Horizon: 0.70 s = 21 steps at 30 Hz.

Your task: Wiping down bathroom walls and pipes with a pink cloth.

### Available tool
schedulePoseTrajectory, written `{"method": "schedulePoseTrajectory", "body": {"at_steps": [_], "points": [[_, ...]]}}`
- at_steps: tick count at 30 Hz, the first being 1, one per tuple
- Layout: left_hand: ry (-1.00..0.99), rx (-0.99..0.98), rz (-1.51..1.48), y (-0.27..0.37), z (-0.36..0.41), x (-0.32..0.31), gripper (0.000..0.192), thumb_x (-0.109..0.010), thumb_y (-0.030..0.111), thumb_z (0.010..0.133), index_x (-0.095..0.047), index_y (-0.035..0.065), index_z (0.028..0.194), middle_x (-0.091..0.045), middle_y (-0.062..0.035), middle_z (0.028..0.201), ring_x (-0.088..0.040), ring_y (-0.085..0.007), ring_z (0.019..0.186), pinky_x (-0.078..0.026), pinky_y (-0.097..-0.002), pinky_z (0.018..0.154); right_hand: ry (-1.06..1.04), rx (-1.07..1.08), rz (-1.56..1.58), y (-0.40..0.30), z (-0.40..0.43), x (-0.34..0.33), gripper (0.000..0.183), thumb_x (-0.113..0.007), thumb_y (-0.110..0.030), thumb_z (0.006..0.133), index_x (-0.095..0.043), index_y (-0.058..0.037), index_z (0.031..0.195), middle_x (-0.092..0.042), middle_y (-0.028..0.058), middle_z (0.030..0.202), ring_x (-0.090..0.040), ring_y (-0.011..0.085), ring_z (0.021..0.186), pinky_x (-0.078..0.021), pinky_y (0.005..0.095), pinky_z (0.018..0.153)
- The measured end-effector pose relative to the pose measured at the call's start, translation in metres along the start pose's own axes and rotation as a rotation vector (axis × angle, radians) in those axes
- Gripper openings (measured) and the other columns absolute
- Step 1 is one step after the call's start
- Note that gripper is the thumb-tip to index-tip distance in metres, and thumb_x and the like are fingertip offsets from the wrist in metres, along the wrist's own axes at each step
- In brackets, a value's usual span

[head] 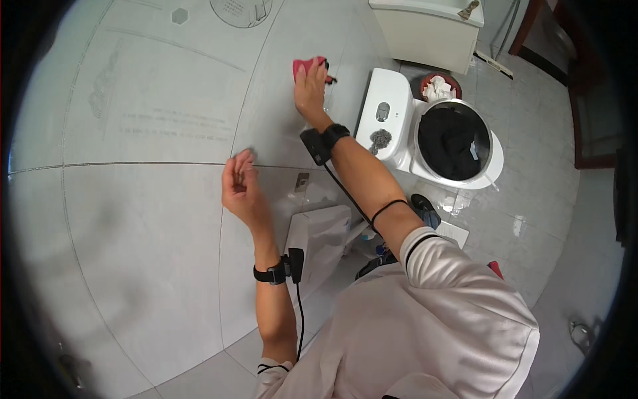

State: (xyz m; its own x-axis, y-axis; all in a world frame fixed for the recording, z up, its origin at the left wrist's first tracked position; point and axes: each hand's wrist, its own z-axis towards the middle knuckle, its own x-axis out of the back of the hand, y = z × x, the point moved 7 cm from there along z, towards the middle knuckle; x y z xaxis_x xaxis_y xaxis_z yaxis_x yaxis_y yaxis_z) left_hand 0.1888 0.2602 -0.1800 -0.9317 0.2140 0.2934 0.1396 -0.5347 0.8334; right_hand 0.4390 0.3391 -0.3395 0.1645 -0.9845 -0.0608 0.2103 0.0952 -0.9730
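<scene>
My right hand [310, 92] presses a red cloth [301, 66] flat on the grey wall tiles [164, 95], beside a small black and red fitting that is too small to name. My left hand [241, 187] holds nothing; its fingers are loosely curled near a tile joint, and whether they touch the wall I cannot tell. Each wrist wears a black strap with a box and a cable. Below and to the right of my left hand, a metal socket plate [301, 182] is set in the wall.
A white toilet [386, 95] bears grey steel wool [381, 140] on its tank and a metal basin [487, 137] of dark cloth on top. Behind it stand a red bin [457, 90] with paper and a white washbasin cabinet [428, 40]. A squeegee [493, 65] lies on the floor.
</scene>
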Motion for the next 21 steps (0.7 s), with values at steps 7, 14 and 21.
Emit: {"method": "schedulePoseTrajectory", "body": {"at_steps": [7,14,21], "points": [[0.037,-0.092,0.081,-0.007,-0.011,0.013,0.034,-0.057,0.003,0.102,-0.052,-0.0098,0.133,-0.067,-0.0188,0.127,-0.067,-0.0235,0.113,-0.055,-0.0321,0.093,-0.286,0.357,-0.08,-0.11,-0.21,0.027,0.071,-0.06,-0.026,0.096,-0.033,0.007,0.153,-0.033,0.0362,0.153,-0.024,0.0539,0.147,-0.0215,0.0589,0.121],[0.111,0.01,0.227,0.017,-0.029,0.036,0.038,-0.057,0.001,0.102,-0.049,-0.0092,0.137,-0.066,-0.0187,0.129,-0.065,-0.0217,0.116,-0.054,-0.032,0.092,-0.183,-0.055,-0.02,-0.039,-0.058,0.002,0.073,-0.043,-0.043,0.105,-0.024,0.0048,0.157,-0.024,0.0339,0.161,-0.018,0.0509,0.151,-0.0163,0.0573,0.123],[-0.064,0.162,0.061,-0.028,-0.052,-0.027,0.056,-0.066,0.004,0.098,-0.04,-0.0096,0.145,-0.067,-0.0182,0.127,-0.065,-0.0189,0.111,-0.053,-0.0291,0.084,-0.246,-0.559,-0.155,0.123,-0.204,0.03,0.08,-0.041,-0.047,0.105,-0.021,0.0136,0.153,-0.024,0.0448,0.154,-0.023,0.0606,0.143,-0.0199,0.063,0.12]]}}
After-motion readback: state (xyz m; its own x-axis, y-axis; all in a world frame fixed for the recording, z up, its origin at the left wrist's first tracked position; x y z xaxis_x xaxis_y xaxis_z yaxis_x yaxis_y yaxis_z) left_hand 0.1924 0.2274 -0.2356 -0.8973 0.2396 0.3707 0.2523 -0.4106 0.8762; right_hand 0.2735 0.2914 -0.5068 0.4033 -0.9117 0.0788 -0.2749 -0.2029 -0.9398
